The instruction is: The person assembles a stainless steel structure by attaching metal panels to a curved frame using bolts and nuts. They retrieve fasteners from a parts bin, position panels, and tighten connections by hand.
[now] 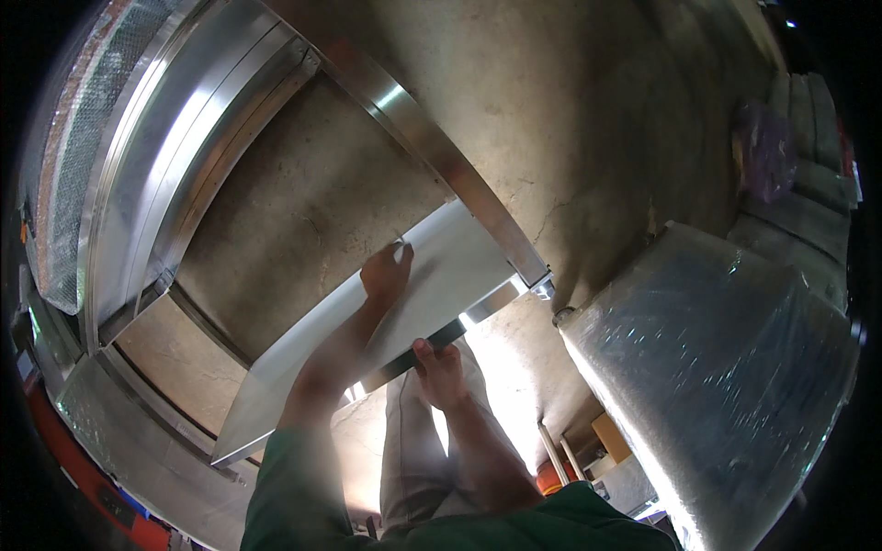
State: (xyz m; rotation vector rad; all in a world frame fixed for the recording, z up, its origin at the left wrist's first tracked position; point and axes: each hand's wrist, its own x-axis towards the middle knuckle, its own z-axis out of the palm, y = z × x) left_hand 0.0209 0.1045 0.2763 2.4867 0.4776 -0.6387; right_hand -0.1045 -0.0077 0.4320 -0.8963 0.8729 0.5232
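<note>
"So, where's the flat, pale-grey metal panel (459,262)?"
"Under both hands, set apart: the right hand (442,376) clamps its near edge; the left hand (386,274) is at its far edge, grip unclear."

Count, by kind. Bare hands: 2, mid-frame, left hand (386,273) and right hand (443,375). Pale panel (450,262): 1, centre. Metal beam (418,129): 1, slanting from top centre. Bubble-wrapped length (83,165): 1, upper left. Purple plastic bundle (764,151): 1, upper right. Large film-wrapped package (717,349): 1, right. Thin poles (551,452): 2, lower right. Brown cardboard piece (611,437): 1, beside the poles.
</note>
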